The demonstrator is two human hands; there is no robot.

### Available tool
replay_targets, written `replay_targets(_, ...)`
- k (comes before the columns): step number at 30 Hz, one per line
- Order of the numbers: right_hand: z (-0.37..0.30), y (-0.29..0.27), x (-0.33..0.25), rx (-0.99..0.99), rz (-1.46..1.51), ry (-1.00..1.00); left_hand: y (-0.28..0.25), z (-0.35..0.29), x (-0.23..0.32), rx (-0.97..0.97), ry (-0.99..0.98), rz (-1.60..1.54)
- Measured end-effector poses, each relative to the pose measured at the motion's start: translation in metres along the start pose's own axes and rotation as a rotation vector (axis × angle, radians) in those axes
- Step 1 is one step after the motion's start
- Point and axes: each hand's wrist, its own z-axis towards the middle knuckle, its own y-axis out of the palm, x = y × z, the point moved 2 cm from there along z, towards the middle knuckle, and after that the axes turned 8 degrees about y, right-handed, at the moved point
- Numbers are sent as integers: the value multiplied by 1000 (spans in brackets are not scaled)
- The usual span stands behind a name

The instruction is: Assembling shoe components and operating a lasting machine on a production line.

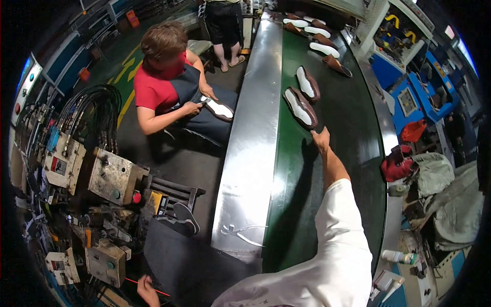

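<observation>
So the biggest thing here is a long green belt [294, 220] running away from the wearer, with a shiny metal ledge [250, 153] down its left side. Past that ledge there's a seated person in a red shirt [159, 91] and dark apron, and nearer on the left a grubby metal control box [113, 176] with a red button.

Shoe-wise: a brown pair sits mid-belt, white faces up, the nearer shoe [300, 108] just left of and in front of its mate [308, 83]. More white-and-brown shoes [324, 49] are scattered at the far end, and the seated person has another shoe [220, 109] in both hands.

Right grip [320, 139] is right at the nearer shoe's close end; can't tell if it's clamped on. Left grip [148, 291] is low, fingers curled, beside a thin red line [163, 293], can't tell if holding it.
</observation>
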Motion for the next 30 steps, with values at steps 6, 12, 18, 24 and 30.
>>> replay_targets(6, 20, 73, -64, -136, 143, 114, -127, -106, -11, -134, -131, 467)
replay_targets(12, -26, 73, -82, -89, 105, 208, -107, -37, 5, -229, -68, 382)
replay_targets(18, -159, 14, 17, -233, -83, 58, -48, 27, -5, -213, -35, 191)
replay_targets(24, -337, -54, 39, -270, -26, 87, 35, 58, 77, -362, 179, -132)
replay_targets(30, -402, -36, 14, -398, 455, 241, 132, 45, 202, -519, 517, -284)
